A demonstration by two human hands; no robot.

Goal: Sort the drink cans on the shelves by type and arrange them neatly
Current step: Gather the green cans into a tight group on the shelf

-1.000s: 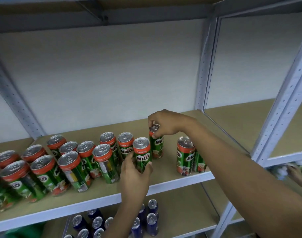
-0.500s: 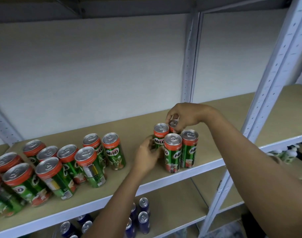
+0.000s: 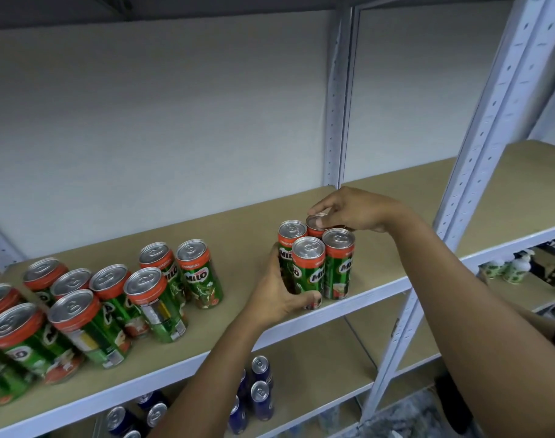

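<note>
Green and red Milo cans stand on the tan shelf (image 3: 238, 229). A tight block of several cans sits near the shelf's right end. My left hand (image 3: 281, 297) wraps around the block's left side, its fingers curled round the front left can (image 3: 311, 270) and touching the back left can (image 3: 289, 238). My right hand (image 3: 352, 210) pinches the top of the back right can (image 3: 316, 223) from above. The front right can (image 3: 339, 260) stands free beside them. A loose group of Milo cans (image 3: 118, 298) fills the shelf's left half.
Blue cans (image 3: 259, 393) stand on the lower shelf (image 3: 317, 358). White perforated uprights (image 3: 478, 172) frame the bay on the right; a rear post (image 3: 336, 99) stands behind. The neighbouring shelf (image 3: 529, 191) lies to the right. Small white-green bottles (image 3: 506, 268) sit lower right.
Both hands carried their cans rightward from the main group to the cans near the shelf's right end, forming a tight block. The view has swung to the right.
</note>
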